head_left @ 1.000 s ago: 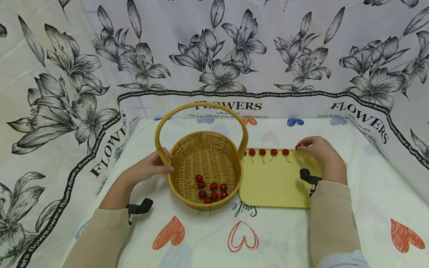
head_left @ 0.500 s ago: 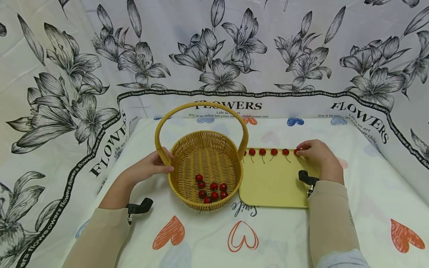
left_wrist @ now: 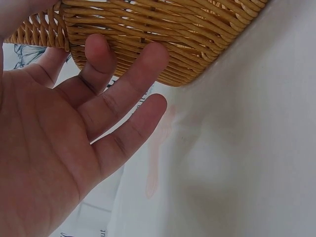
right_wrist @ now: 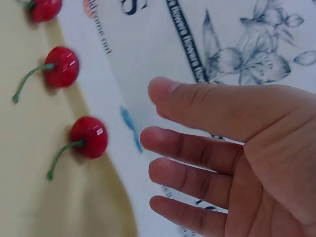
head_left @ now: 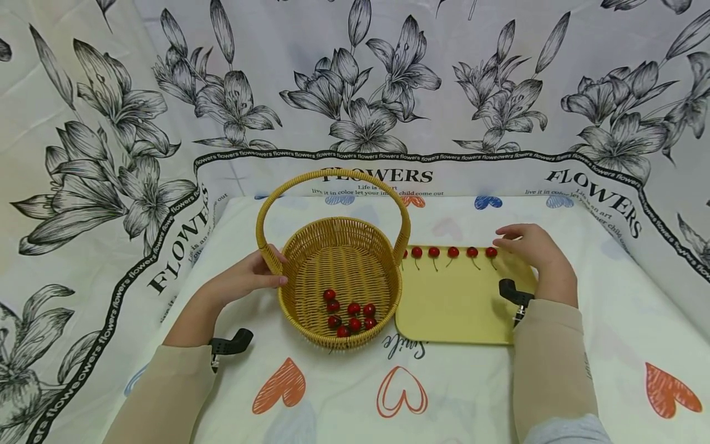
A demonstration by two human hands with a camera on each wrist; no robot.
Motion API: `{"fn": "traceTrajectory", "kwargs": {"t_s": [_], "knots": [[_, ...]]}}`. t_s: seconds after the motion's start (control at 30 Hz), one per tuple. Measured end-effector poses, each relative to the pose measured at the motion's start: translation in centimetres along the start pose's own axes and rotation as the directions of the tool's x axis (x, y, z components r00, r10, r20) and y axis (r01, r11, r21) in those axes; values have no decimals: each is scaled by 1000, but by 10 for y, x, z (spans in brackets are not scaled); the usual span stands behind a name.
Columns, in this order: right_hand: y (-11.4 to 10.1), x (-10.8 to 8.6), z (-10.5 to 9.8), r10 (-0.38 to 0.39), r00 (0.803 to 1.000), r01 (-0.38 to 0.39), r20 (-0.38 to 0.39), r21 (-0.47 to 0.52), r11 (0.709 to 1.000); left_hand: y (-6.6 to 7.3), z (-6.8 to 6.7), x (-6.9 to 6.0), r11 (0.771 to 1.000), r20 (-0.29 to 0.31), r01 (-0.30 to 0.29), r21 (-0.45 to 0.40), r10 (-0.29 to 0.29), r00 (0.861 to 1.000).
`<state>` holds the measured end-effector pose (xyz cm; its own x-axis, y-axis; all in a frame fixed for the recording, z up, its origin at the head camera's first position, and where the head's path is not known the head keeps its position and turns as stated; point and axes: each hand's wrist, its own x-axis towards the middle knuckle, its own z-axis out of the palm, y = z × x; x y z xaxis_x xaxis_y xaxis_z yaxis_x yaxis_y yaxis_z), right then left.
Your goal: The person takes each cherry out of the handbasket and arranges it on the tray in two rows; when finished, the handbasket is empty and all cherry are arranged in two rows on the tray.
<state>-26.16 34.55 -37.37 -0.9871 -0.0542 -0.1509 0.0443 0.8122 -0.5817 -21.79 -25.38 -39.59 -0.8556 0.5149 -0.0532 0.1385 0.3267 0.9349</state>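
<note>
My left hand (head_left: 249, 274) grips the wicker basket (head_left: 392, 290) at the left foot of its handle, thumb at the rim. In the left wrist view, the other fingers (left_wrist: 123, 98) extend loosely beside the woven wall (left_wrist: 148, 34). Several red cherries (head_left: 354, 308) lie in the near part of the basket. My right hand (head_left: 529, 246) hovers over the tray's far right corner, its fingers apart and holding nothing. Just left of it sits the end cherry (head_left: 491, 252) of a row; the right wrist view shows this cherry (right_wrist: 90, 137) with its green stem, apart from the fingertips.
The yellow tray (head_left: 452, 308) stands against the basket's right side, with several cherries along its far edge. A white cloth with printed hearts (head_left: 402, 391) covers the table. A flower-print curtain (head_left: 366, 92) hangs behind.
My right hand placed the end cherry at the right of the row, let go of it, and moved slightly up and away. The left hand and basket stayed still.
</note>
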Motion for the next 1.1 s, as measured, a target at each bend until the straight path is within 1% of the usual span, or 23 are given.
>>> {"fn": "traceTrajectory", "kwargs": {"t_s": [0.13, 0.37, 0.53, 0.7, 0.8, 0.87, 0.93, 1.0, 1.07, 1.1], "knots": [[-15, -7, -10, -43, 998, 43, -51, -2, 999, 0, 0, 0, 1000, -7, 6, 9, -6, 1000], [-50, -24, -20, -106, 988, 112, -110, 50, 992, -1, 0, 0, 1000, -3, -9, -12, 9, 1000], [-73, -37, -22, -173, 974, 186, -146, 84, 979, -2, 0, -1, 999, 3, -24, -29, 24, 1000], [-97, -49, -17, -253, 954, 272, -158, 109, 956, -1, 1, -1, 999, 10, -27, -28, 27, 1000], [-110, -54, -12, -321, 935, 338, -151, 102, 936, -1, 2, -1, 999, 10, -22, -24, 23, 1000], [-117, -58, -10, -379, 914, 394, -142, 95, 914, -1, 2, 0, 1000, 6, -18, -18, 18, 1000], [-124, -62, -7, -428, 895, 441, -128, 109, 891, -1, 1, 0, 1000, 5, -18, -15, 18, 1000], [-130, -66, -3, -491, 864, 502, -109, 124, 856, -1, 1, 0, 1000, 4, -20, -12, 20, 1000], [-137, -69, 1, -555, 827, 562, -88, 140, 815, -1, 1, -1, 1000, 5, -23, -11, 23, 1000], [-140, -71, 3, -589, 805, 593, -74, 145, 792, -2, 1, -1, 1000, 5, -25, -10, 25, 1000]]}}
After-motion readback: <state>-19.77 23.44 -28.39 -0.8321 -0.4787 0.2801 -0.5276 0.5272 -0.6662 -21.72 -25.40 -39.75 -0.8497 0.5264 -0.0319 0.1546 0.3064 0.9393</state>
